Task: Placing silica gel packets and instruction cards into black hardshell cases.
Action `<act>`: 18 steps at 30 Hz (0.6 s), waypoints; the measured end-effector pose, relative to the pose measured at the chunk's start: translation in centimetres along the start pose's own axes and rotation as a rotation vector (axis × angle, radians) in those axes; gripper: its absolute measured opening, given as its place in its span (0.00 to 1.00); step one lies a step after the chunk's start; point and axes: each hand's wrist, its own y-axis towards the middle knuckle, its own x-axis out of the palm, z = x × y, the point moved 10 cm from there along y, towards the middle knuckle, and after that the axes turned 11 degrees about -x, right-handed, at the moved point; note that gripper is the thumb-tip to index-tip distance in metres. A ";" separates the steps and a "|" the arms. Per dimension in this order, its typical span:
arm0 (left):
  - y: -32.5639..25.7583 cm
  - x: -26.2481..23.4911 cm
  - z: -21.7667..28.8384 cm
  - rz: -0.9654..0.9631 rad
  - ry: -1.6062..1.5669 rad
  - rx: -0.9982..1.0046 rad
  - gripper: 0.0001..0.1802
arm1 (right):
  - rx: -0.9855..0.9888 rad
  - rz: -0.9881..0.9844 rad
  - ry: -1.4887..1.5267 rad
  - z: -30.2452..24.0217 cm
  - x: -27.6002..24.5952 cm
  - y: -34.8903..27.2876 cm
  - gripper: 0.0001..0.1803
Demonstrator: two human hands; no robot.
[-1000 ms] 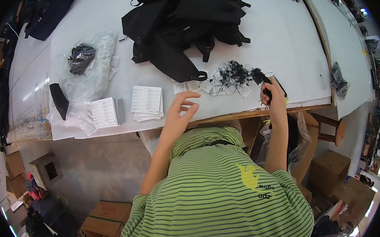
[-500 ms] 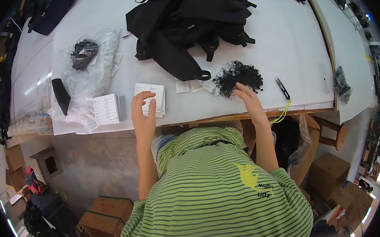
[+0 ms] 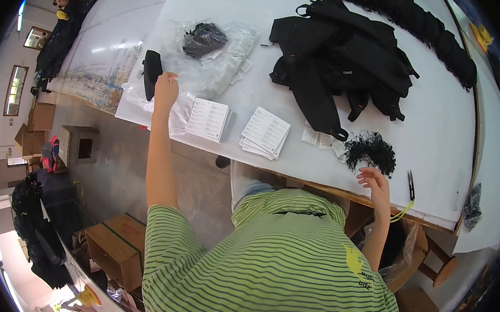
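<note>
My left hand (image 3: 166,91) is stretched out over the table at the far left, right beside a narrow black fabric piece (image 3: 152,74). Its fingers look partly bent and are foreshortened; I cannot tell whether they touch the piece. Low on the right, my right hand (image 3: 375,185) hovers at the table's front edge with loosely curved, parted fingers and nothing in them. Just beyond it lies a tangled bundle of thin black cords (image 3: 371,154). Between my hands are two stacks of white printed cards, a left stack (image 3: 207,119) and a fanned right stack (image 3: 265,130).
Clear plastic bags (image 3: 234,55) surround a bagged black bundle (image 3: 204,39). Black backpacks (image 3: 342,62) are heaped at the back right, with a long black row (image 3: 408,14) behind them. Small black snips (image 3: 411,185) with a yellow cord lie at the right. Small white packets (image 3: 325,141) lie near the cords.
My left hand has moved from the right card stack out to the black fabric piece. My right hand has drawn back from the cord bundle. The whole view has turned and shifted left.
</note>
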 end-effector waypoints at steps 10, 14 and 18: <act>5.7 8.5 6.0 -0.468 0.109 0.158 0.19 | 0.012 0.013 0.005 -0.8 0.7 1.1 0.15; 6.8 10.4 1.7 -0.316 0.403 -0.047 0.46 | 0.041 -0.006 -0.013 -0.6 0.2 0.6 0.15; 6.1 12.6 2.4 -0.455 0.561 0.176 0.42 | 0.032 0.078 -0.002 -0.2 -0.6 -0.2 0.14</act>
